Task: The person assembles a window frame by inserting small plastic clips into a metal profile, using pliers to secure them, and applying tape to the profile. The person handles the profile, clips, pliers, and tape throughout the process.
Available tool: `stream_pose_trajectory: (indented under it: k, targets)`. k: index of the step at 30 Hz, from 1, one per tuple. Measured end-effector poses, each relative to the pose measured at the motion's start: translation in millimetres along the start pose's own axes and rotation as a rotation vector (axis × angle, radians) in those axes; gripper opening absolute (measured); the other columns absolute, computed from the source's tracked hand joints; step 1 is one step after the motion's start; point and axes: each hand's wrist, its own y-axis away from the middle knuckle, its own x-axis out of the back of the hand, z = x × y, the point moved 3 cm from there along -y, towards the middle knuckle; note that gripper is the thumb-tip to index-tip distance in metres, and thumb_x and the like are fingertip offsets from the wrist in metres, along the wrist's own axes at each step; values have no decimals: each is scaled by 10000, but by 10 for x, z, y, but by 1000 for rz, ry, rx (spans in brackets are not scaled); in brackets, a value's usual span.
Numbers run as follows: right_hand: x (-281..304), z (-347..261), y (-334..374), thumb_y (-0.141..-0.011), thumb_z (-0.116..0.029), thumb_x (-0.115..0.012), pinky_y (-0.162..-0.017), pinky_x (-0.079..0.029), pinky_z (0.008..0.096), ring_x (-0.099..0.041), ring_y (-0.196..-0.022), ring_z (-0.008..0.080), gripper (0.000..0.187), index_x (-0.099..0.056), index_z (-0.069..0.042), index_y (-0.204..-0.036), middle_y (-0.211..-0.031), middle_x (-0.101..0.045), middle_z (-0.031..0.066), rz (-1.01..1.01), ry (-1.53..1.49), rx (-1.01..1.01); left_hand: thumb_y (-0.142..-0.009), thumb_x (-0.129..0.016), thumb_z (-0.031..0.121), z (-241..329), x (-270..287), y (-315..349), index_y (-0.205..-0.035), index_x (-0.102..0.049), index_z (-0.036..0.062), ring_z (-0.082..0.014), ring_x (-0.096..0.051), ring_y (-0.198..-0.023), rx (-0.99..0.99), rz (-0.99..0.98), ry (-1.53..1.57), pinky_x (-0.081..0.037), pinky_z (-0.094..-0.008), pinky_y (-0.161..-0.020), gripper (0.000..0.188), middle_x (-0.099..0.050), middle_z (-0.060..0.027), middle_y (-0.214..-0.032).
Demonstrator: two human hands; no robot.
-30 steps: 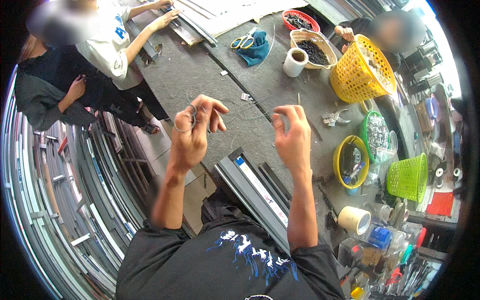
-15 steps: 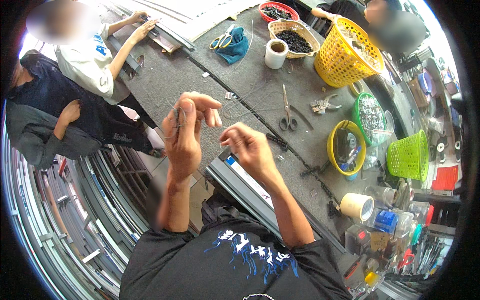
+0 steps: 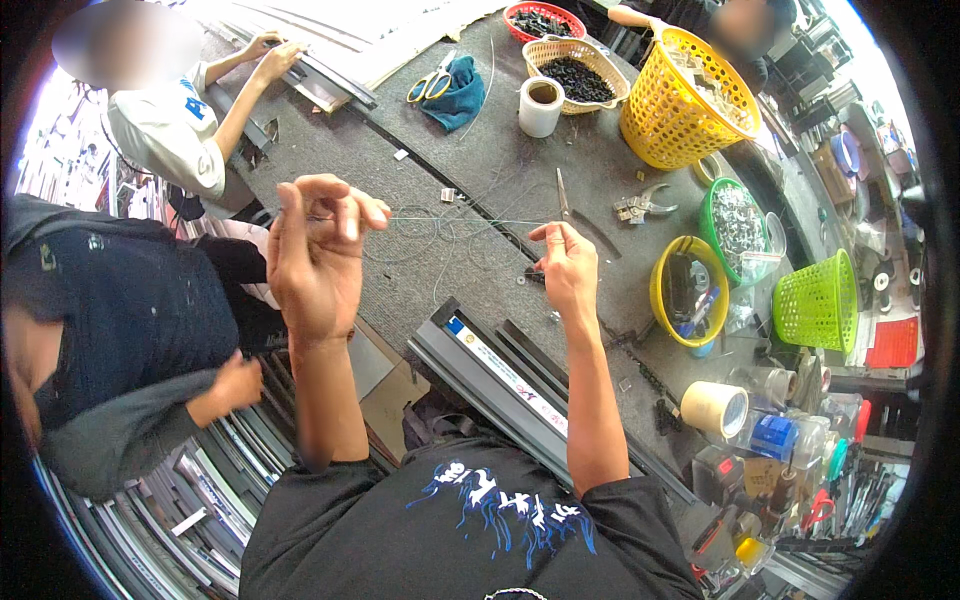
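Along the near edge of the worktop (image 3: 325, 160), profiles (image 3: 442, 340) are lying; beyond them I'm watching the left hand (image 3: 318, 265) and right hand (image 3: 570, 265) pinching a line (image 3: 470, 220) (thin, nearly straight).

Dark grey worktable (image 3: 325, 165), pale floor (image 3: 395, 402), bright upper-left light (image 3: 62, 125)

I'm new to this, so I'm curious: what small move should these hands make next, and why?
Perhaps lift the right hand slightly: the thin line runs nearly straight between it and the left hand, and scissors lie nearby, where loops might snag.
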Motion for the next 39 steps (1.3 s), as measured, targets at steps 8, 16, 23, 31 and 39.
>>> stream_pose_trajectory:
  k: [8, 16, 23, 31, 39]
  targets:
    - [20, -129, -7, -1049, -282, -656, -913, -554, 464, -723, -1007, 320, 299, -726, -54, -1230, -1056, -727, 197, -89, 467, 172, -1177, -410, 409, 19, 74, -125, -1222, -678, 17, -154, -435, -743, 120, -121, 456, -389, -317, -742, 476, -456, -19, -787]
    - [-487, -950, 476, -1041, -307, -678, -1134, -446, 471, -612, -1311, 394, 656, -407, -9, -1559, -1344, -646, 249, -533, -278, 610, -1178, -379, 433, -374, -208, -21, -1262, -676, 16, -224, -552, -881, 271, 12, 482, -461, -389, -866, 519, -526, -35, -851]
    - [-203, -789, 489, -1125, -206, -588, -644, -410, 233, -495, -710, 51, 263, -709, -34, -967, -791, -595, -43, -366, -291, 311, -1176, -408, 413, -363, -40, -212, -1270, -672, 15, -200, -543, -850, 177, -5, 403, -450, -368, -855, 487, -516, -32, -838]
    - [112, -742, 417, -1093, -205, -629, -608, -367, 261, -436, -690, 49, 234, -714, -22, -973, -751, -568, -55, -220, -59, 262, -1172, -466, 294, -494, 752, -525, -1250, -660, -14, -116, -434, -732, 126, 147, 498, -380, -282, -701, 373, -449, 9, -791]
    - [171, -612, 151, -1036, -178, -669, -585, -439, 338, -527, -605, 131, 206, -708, 20, -992, -668, -608, 116, -192, 266, 169, -1148, -397, 562, -674, 627, 53, -1002, -764, 8, -136, -588, -701, 593, -72, -697, -469, -295, -673, 680, -646, -31, -771]
